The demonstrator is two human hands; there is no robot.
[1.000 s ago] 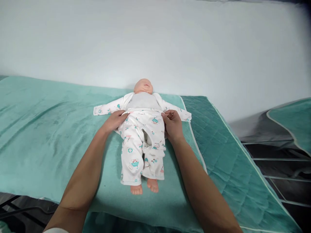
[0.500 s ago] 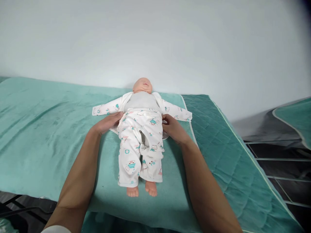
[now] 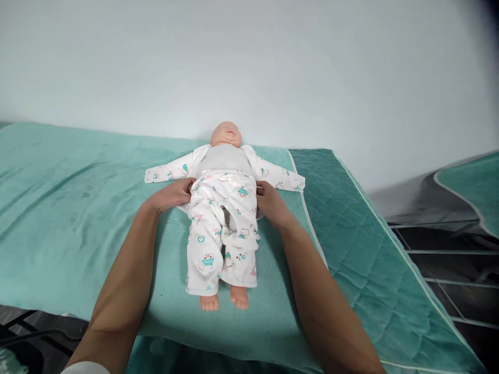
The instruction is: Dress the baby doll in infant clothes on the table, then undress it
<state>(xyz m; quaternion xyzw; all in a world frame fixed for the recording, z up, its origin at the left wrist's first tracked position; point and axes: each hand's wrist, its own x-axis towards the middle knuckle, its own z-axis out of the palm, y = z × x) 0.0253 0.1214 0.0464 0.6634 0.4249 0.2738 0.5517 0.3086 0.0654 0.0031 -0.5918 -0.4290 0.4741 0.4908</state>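
A baby doll (image 3: 226, 134) lies on its back, head toward the wall and bare feet toward me. A white printed top (image 3: 278, 174) covers its spread arms and lies open over a grey torso. Matching printed trousers (image 3: 206, 223) are pulled up to its waist. My left hand (image 3: 174, 193) is at the left side of the waist, fingers curled in against the trousers. Opposite it, my right hand (image 3: 272, 204) pinches the trousers at the right side. Both sets of fingertips are partly hidden by cloth.
Under the doll is a light green sheet (image 3: 78, 218) spread over a darker quilted cover (image 3: 362, 249). A pale wall (image 3: 249, 67) stands directly behind. To the right are a metal slatted frame (image 3: 448, 253) and another green cloth (image 3: 471, 187).
The fingers of my left hand, flatter before, have curled in at the trousers' side. My right hand stays at the other side. The whole view has shifted slightly.
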